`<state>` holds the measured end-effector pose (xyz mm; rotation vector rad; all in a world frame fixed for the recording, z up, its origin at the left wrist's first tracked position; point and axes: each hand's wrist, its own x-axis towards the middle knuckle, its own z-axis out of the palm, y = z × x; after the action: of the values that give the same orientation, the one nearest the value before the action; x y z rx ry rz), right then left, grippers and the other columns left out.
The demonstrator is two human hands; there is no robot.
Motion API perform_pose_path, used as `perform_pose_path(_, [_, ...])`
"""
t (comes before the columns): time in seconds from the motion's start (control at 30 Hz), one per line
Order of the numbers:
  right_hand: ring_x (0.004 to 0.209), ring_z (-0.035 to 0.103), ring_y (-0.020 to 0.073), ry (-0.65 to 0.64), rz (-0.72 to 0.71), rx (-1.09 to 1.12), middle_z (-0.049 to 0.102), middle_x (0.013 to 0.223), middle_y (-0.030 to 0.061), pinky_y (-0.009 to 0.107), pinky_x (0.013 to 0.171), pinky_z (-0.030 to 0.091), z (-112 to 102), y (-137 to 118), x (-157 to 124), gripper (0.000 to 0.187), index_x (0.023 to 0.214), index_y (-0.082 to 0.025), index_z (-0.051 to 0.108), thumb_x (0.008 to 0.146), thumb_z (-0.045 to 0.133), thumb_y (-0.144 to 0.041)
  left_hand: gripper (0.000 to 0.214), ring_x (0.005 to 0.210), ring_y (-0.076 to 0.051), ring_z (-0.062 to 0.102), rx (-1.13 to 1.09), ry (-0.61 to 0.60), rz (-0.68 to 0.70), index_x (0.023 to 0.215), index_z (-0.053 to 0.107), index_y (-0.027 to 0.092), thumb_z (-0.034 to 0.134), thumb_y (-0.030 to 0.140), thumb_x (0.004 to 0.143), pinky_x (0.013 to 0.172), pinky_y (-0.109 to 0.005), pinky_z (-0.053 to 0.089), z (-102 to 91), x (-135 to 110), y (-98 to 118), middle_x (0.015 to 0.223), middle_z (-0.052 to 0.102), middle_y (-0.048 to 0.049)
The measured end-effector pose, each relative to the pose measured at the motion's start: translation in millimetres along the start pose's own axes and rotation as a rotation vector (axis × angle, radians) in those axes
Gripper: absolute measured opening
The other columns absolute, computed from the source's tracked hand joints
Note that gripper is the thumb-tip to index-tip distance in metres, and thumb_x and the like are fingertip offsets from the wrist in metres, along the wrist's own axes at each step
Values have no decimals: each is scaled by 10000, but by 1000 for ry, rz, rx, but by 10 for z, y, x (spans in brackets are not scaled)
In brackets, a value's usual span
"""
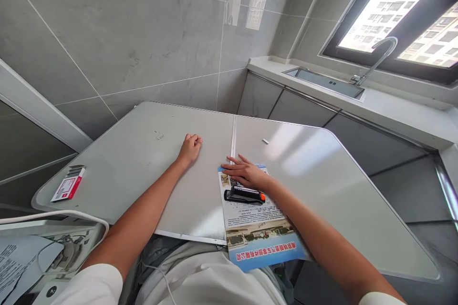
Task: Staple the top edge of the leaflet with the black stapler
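Observation:
My left hand (pixel 191 148) rests on the left part of the table with its fingers curled closed; whatever they hold, if anything, is hidden. Flat on the top of a printed brochure (pixel 265 236) lies my right hand (pixel 246 172), its fingers stretched out and spread. Just below that hand a black stapler with an orange end (pixel 245 195) lies across the brochure. The brochure's print is upside down to me, and its blue lower edge hangs over the table's front edge.
A red and white box (pixel 69 183) sits at the table's left edge. Small dark bits (pixel 159 135) lie beyond my left hand, and a small white strip (pixel 265 141) beyond my right. A seam (pixel 234 136) divides the table (pixel 322 200). A sink (pixel 322 81) is at back right.

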<state>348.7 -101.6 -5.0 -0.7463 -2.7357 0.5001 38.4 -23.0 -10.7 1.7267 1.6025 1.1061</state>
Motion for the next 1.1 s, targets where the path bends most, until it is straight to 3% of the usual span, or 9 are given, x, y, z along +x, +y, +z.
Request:
perform_pose_path(0.17, [1623,285,287,86,85,-33,519,1627,5,624,1328,206,182,70,344,455,1571,-350,542,1138,408,-315,274,788,-190,571,-223,13,-71,763,683,209,587,370,963,813,-335,497,-44,97,-53,863,623,-54])
perform_pose_path(0.37, [1601,332,332,110,126,-60,503,1644,47,654,1295,253,342,44,1058,439,1540,-300,577,1128,428,-282,393,778,-163,619,-417,40,-109,851,653,195,576,576,910,651,-266,491,-208,218,-165,864,643,-61])
perform_pose_path(0.5, [1583,364,314,152,146,-67,526,1627,49,627,1277,282,446,8,1498,408,1493,-314,610,1121,449,-272,405,769,-150,616,-459,46,-83,864,638,196,586,597,886,656,-259,511,-287,260,-239,860,628,-53])
perform_pose_path(0.6, [1507,453,289,217,140,-23,597,1549,60,545,1255,339,431,44,1605,349,1389,-293,686,1076,537,-256,375,732,-148,598,-424,33,-56,866,658,197,587,564,900,660,-267,506,-287,261,-266,799,605,-34])
perform_pose_path(0.67, [1334,577,260,299,212,11,693,1385,62,450,1178,435,329,162,1488,280,1233,-273,760,1001,616,-209,332,722,-151,585,-388,16,-33,851,687,197,626,520,893,678,-278,501,-263,253,-268,795,614,-32])
perform_pose_path(0.73, [1151,625,245,435,425,-3,735,1170,56,399,1069,507,156,362,1205,228,1029,-267,791,924,626,-150,275,772,-162,596,-323,-12,20,843,733,201,663,465,881,737,-296,510,-228,243,-260,874,650,-47])
perform_pose_path(0.9, [1216,523,367,689,818,-139,647,1183,176,570,1085,463,-335,953,182,275,1047,-198,769,902,536,-222,231,962,-234,646,38,-144,244,932,820,236,654,393,902,933,-383,522,-167,230,-246,1015,665,-77])
perform_pose_path(1.0, [1099,580,359,683,881,-144,668,1060,170,567,1047,484,-464,1159,-213,259,964,-198,782,861,555,-267,158,1071,-280,634,177,-200,310,932,831,251,727,339,852,1038,-433,487,-163,213,-247,1038,687,-85])
perform_pose_path(1.1, [988,621,331,659,846,-128,690,961,155,526,991,511,-454,1216,-264,283,920,-202,786,853,518,-262,130,1069,-292,624,240,-240,319,932,830,261,765,298,826,1031,-446,485,-165,187,-242,1047,701,-88])
